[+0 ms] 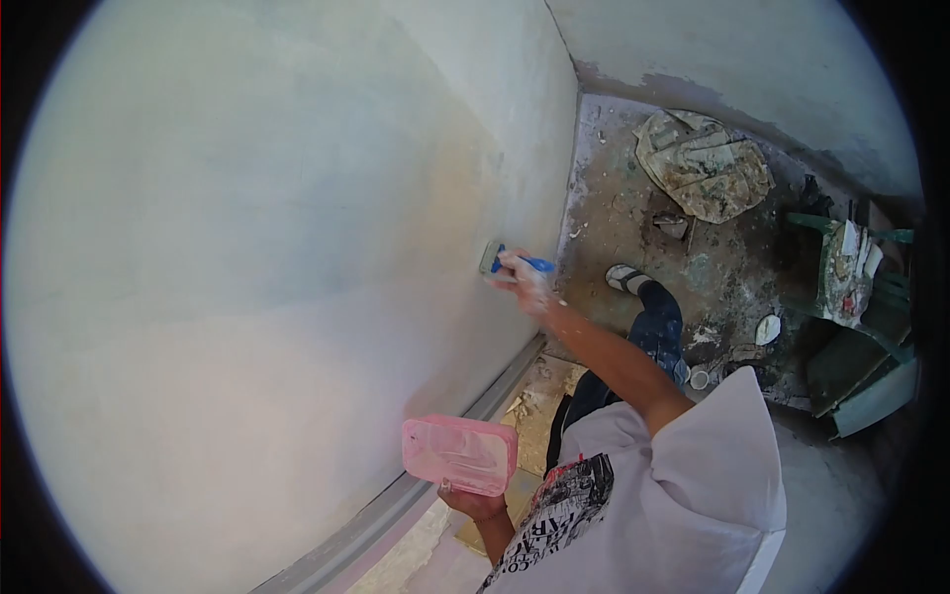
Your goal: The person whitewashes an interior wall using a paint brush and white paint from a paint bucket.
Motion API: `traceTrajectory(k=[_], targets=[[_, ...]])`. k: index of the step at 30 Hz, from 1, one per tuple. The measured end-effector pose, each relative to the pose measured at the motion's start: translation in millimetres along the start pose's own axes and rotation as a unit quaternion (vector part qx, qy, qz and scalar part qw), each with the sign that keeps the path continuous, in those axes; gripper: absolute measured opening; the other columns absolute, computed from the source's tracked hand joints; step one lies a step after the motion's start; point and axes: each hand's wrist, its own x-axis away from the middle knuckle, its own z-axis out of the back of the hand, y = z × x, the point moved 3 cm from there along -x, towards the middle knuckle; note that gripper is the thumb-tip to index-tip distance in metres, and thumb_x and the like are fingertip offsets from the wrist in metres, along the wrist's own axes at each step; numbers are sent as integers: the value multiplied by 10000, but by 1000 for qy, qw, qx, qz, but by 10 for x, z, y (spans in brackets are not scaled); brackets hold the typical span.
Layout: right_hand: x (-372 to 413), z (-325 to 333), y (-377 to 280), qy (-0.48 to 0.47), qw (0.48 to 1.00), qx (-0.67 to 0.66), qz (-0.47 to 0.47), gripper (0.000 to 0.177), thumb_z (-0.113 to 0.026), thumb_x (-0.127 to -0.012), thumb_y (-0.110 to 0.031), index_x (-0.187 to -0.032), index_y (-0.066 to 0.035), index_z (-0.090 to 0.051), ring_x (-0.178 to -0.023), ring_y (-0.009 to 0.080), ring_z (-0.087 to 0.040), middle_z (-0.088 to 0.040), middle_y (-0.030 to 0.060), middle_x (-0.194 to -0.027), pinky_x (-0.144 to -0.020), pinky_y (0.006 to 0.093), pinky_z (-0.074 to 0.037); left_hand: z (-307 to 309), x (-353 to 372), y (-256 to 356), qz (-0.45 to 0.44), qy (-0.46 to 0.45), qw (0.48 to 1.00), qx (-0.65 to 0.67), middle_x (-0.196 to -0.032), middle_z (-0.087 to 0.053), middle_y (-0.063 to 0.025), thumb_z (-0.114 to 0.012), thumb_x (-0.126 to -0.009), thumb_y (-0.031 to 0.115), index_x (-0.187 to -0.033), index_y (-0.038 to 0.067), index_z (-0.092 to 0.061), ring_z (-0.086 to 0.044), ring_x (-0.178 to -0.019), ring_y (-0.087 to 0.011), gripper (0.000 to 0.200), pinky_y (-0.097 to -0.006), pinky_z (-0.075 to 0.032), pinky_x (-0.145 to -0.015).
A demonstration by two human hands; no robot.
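My right hand [526, 281] reaches out to the pale wall [247, 218], its fingers wrapped round a paintbrush [537, 264] with a blue handle. The brush's wide, pale head is at the wall surface. White smears cover the fingers and the back of this hand. Lower down, my left hand [473, 502] grips a pink plastic tub [458, 428] from beneath and the near side. Whitish, creamy material coats the inside of the tub, which is close to the wall. Most of the left fingers are hidden behind the tub.
A crumpled, stained sack [705, 163] lies on the dirty floor [609, 198] near the corner. At the right stands a paint-spattered green plastic chair [841, 272] with debris on it. A grey ledge [490, 396] runs along the wall's lower edge. My sandalled foot [625, 278] is on the floor.
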Motion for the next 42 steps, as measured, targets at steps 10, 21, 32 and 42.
traceTrajectory(k=[10, 21, 32, 42], targets=[[-101, 30, 185, -20, 997, 23, 76, 65, -656, -925, -145, -972, -185, -636, -913, 164, -654, -650, 4, -1032, -772, 426, -639, 154, 53, 32, -15, -33, 999, 0, -1528, -479, -121, -543, -911, 490, -1532, 93, -411, -458, -1400, -361, 749, -561, -394, -1157], [-85, -45, 40, 25, 999, 25, 29, 109, -661, -908, -139, -1013, -153, -635, -924, 190, -669, -654, 19, -1004, -755, 371, -630, 49, 63, 46, -11, -26, 999, 26, -1519, -490, -118, -593, -897, 482, -1541, 97, -394, -475, -1386, -368, 776, -564, -405, -1154], [-371, 717, -13, 178, 980, 4, -92, 219, -599, -899, -97, -1117, -123, -605, -807, 181, -664, -637, 45, -916, -689, 332, -619, 205, 305, -181, -59, -16, 990, 126, -1490, -512, -133, -631, -940, 373, -1513, 48, -405, -488, -1371, -343, 697, -516, -413, -1154], [-71, 134, -541, 73, 994, -43, -70, 185, -616, -927, -97, -1111, -87, -617, -652, 158, -567, -629, 40, -911, -651, 304, -612, 282, 227, -224, -109, 15, 983, 145, -1498, -509, -120, -626, -936, 377, -1523, 62, -397, -486, -1377, -350, 704, -528, -409, -1160]])
